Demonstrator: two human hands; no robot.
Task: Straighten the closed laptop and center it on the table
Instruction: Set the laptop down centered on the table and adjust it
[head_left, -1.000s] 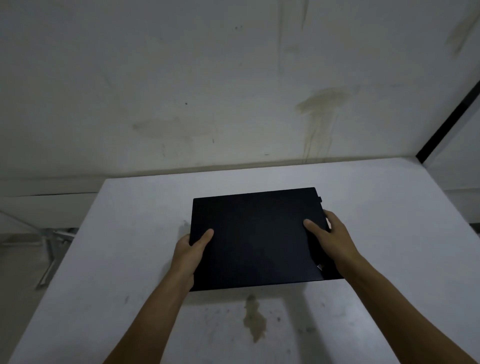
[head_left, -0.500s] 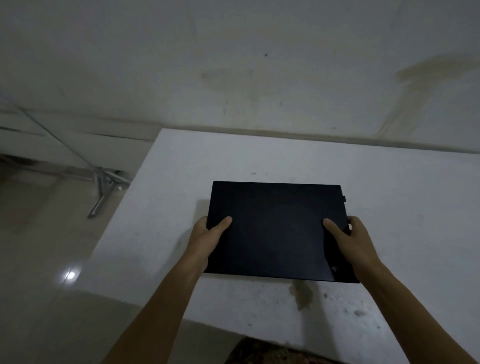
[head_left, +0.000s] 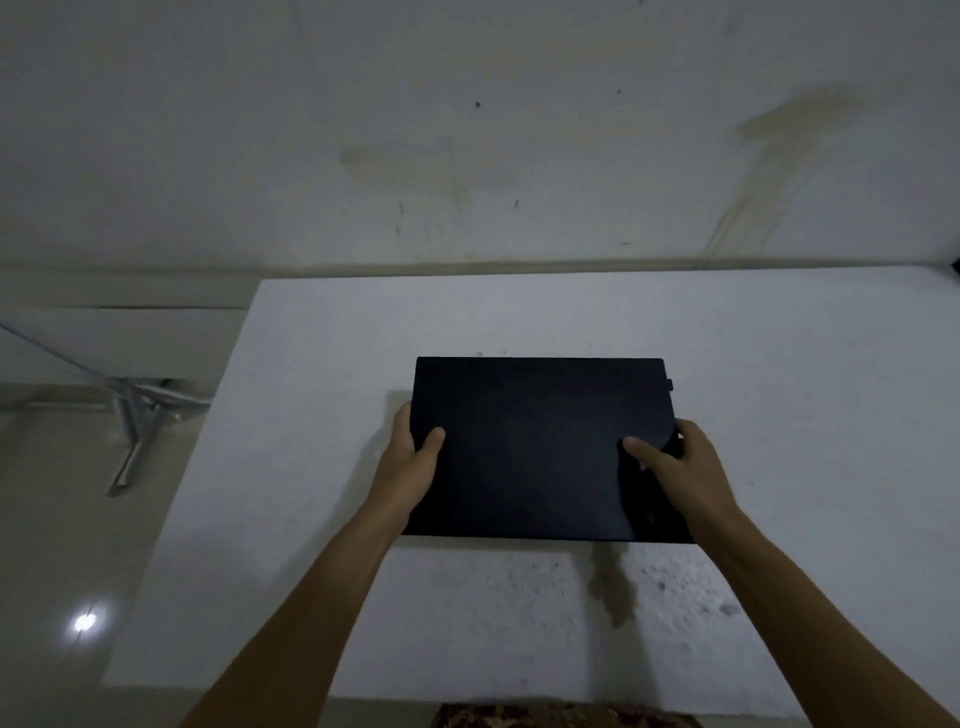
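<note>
The closed black laptop (head_left: 540, 447) lies flat on the white surface (head_left: 779, 364), just right of the frame's centre, its edges roughly parallel to the surface's far edge. The left hand (head_left: 410, 462) clasps its left side, thumb on the lid. The right hand (head_left: 680, 467) clasps the right side the same way. A brown stain (head_left: 615, 587) marks the surface below the laptop.

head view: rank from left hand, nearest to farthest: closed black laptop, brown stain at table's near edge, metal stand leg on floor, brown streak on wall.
1. Closed black laptop: gripped at its left edge by the left hand.
2. Brown stain on the white table: right, nearer the person.
3. Metal stand leg on the floor: far left, off the table.
4. Brown streak on the wall: upper right.
</note>
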